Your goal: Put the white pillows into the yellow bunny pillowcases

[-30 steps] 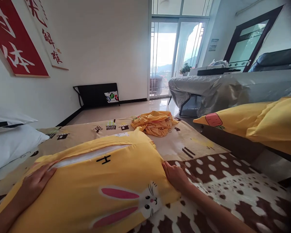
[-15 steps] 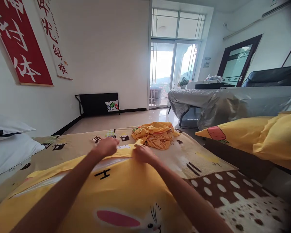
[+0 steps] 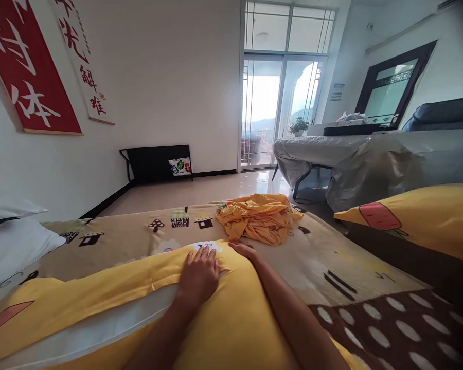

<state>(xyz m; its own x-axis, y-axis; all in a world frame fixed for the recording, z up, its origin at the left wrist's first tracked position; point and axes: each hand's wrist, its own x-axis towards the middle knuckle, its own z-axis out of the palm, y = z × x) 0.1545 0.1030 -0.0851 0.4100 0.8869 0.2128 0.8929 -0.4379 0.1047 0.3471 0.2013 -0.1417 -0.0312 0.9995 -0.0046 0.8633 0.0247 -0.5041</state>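
Indoors, an unclenched left hand (image 3: 199, 275) and a right hand (image 3: 244, 250), grip unclear, touch a plump yellow cloth pillow (image 3: 231, 313), likely best pressed evenly.

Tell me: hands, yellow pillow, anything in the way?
Left hand on the yellow pillow, near its far edge; right hand at its far right corner. Opening gaping, white showing inside. Crumpled orange cloth just beyond, seemingly not in the way.

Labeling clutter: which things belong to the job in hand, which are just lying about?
In the job:
yellow pillowcase, left hand and right hand on it
white insert in its opening

Lying about:
white pillows
potted plant
crumpled orange cloth, possibly related
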